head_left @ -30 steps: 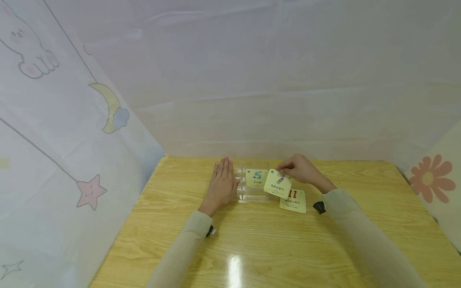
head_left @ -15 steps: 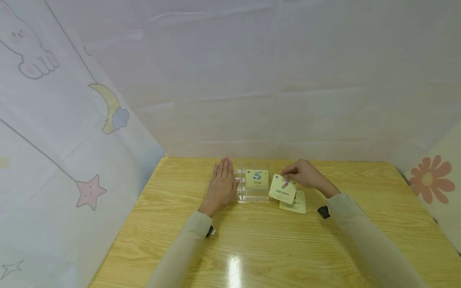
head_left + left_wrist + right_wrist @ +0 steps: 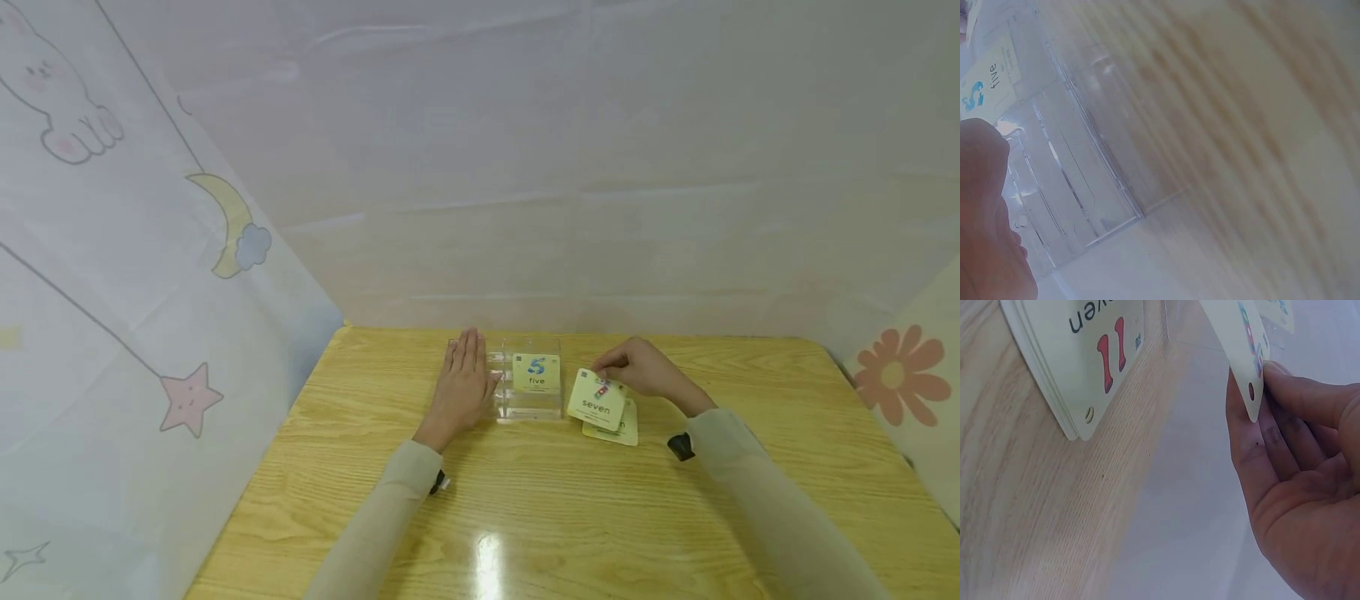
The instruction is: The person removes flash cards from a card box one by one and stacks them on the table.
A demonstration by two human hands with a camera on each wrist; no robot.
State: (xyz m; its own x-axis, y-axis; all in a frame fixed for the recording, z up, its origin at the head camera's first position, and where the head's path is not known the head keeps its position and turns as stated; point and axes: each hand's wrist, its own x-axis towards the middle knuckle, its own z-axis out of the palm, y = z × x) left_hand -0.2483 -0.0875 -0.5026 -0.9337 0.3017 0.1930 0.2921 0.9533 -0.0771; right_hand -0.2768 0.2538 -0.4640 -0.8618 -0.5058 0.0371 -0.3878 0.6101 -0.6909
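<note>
My right hand pinches the "seven" card by its upper edge, thumb on one face and fingers behind, as the right wrist view shows. Under it on the table lies a small stack topped by the "eleven" card, partly covered in the head view. My left hand rests with straight fingers on the left part of a clear plastic rack. In that rack's right part stands the "five" card. The left wrist view shows the rack's stepped ledges beside the hand.
The wooden table runs up to a pale fabric wall at the back. Printed hangings with a moon and a flower flank it. Black straps circle both wrists.
My right hand has moved right and slightly toward me, carrying the "seven" card away from the rack and over the "eleven" card. The left hand has stayed on the rack.
</note>
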